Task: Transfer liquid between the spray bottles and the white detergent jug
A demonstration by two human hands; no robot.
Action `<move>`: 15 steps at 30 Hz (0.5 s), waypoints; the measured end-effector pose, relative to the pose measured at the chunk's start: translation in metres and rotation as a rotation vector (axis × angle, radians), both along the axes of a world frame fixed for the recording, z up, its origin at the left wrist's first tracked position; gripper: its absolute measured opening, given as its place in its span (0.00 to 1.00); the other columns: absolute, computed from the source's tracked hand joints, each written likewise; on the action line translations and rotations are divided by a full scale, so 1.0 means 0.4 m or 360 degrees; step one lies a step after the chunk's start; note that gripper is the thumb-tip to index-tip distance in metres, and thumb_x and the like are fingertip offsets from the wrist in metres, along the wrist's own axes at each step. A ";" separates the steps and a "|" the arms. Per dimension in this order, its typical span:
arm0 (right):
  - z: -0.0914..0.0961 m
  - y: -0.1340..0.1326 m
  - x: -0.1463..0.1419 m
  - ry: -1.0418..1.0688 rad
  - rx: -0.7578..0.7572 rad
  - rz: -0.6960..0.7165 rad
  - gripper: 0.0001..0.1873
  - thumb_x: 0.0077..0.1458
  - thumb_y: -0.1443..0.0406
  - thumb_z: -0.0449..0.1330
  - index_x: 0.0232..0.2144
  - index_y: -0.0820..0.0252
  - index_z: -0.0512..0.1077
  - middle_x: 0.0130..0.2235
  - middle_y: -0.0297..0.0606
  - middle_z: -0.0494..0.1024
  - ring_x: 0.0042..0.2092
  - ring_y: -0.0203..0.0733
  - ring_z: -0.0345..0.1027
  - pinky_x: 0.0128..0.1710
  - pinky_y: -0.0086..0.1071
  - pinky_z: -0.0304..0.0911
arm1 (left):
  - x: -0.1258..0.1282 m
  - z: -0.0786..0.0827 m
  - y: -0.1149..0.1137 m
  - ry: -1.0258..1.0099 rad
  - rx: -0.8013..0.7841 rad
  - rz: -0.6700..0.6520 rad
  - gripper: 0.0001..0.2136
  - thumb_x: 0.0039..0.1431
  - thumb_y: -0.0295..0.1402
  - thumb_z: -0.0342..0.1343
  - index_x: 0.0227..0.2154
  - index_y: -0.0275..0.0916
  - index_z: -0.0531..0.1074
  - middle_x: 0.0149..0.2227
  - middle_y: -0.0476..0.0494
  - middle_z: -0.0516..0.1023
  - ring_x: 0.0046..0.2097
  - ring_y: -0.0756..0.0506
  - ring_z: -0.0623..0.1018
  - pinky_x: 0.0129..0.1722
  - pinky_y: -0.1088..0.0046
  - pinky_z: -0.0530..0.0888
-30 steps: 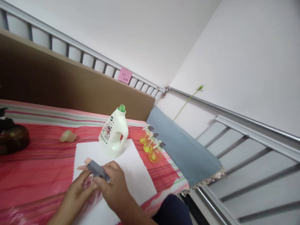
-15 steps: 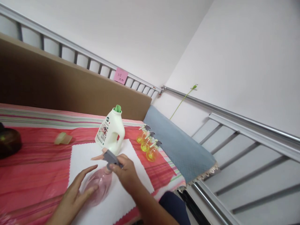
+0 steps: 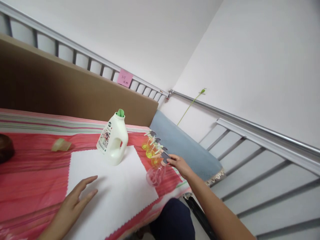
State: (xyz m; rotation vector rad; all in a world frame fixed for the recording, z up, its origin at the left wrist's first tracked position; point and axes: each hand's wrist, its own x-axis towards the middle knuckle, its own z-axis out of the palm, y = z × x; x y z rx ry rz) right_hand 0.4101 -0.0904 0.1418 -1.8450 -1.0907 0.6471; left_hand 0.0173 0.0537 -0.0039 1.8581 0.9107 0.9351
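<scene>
My right hand (image 3: 178, 164) grips the dark sprayer head of a clear pinkish spray bottle (image 3: 155, 175), at the right edge of the white cloth. Just beyond it, several spray bottles with yellow liquid (image 3: 150, 152) stand in a row, the nearest partly hidden behind the pink one. Above the white cloth (image 3: 117, 190) hovers my left hand (image 3: 79, 196), fingers apart and holding nothing. A white jug (image 3: 115, 138) with a handle and a green spout stands upright at the cloth's far edge.
A pale translucent cap (image 3: 61, 145) lies on the red striped cover (image 3: 32, 166). At the far left sits a dark brown round object (image 3: 6, 148). A brown board (image 3: 75, 93) stands along the back, and a blue cloth (image 3: 180, 140) hangs along the right side.
My right hand has carried the pink spray bottle rightward off the middle of the cloth, beside the yellow ones. My left hand has come away from the bottle. The view has shifted slightly.
</scene>
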 end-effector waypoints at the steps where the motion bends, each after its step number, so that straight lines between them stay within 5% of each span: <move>1: -0.007 -0.007 0.030 0.0020 -0.0019 -0.0022 0.16 0.48 0.59 0.63 0.39 0.61 0.73 0.38 0.36 0.77 0.37 0.41 0.70 0.42 0.39 0.64 | 0.000 -0.002 0.001 0.0002 -0.0015 -0.0007 0.23 0.51 0.52 0.50 0.46 0.46 0.71 0.50 0.44 0.75 0.50 0.38 0.75 0.48 0.59 0.73; 6: -0.028 -0.027 0.140 0.0080 -0.0118 -0.0041 0.13 0.57 0.60 0.58 0.41 0.63 0.70 0.42 0.39 0.75 0.42 0.42 0.70 0.46 0.43 0.64 | 0.002 -0.021 0.009 -0.0015 -0.0082 -0.0013 0.23 0.51 0.53 0.50 0.46 0.46 0.71 0.51 0.44 0.74 0.50 0.38 0.75 0.47 0.59 0.74; 15: -0.002 -0.029 0.251 0.0065 -0.0355 0.0005 0.11 0.57 0.62 0.58 0.39 0.63 0.71 0.43 0.39 0.75 0.44 0.42 0.70 0.47 0.44 0.64 | 0.005 -0.043 0.017 -0.0045 -0.0130 -0.0060 0.21 0.53 0.50 0.51 0.47 0.47 0.70 0.52 0.44 0.73 0.52 0.38 0.73 0.50 0.57 0.71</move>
